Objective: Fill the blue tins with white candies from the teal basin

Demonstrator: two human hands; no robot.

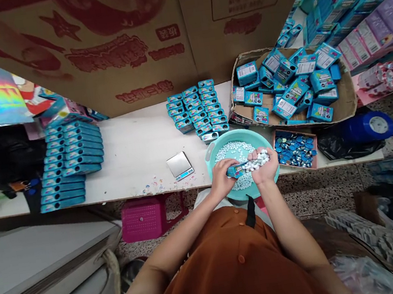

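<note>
Over the turquoise basin [258, 140], my left hand [220, 179] is closed around a small blue printed box [235, 171]. My right hand [268, 172] is cupped around a heap of small white pellets [258, 160], which look like candies. The heap meets the end of the box, where its opening is hidden. More white pellets [232, 148] lie across the bottom of the basin. To the right of the basin, a shallow tray holds blue and silver round caps [296, 150]. A small digital scale [180, 165] lies on the white table to the left.
Behind the basin stand rows of blue boxes [196, 110]. A cut-down carton [340, 112] holds many loose blue boxes. More boxes [70, 152] are stacked at left. A large brown carton [154, 69] walls off the back. A pink stool [143, 220] stands below the table edge.
</note>
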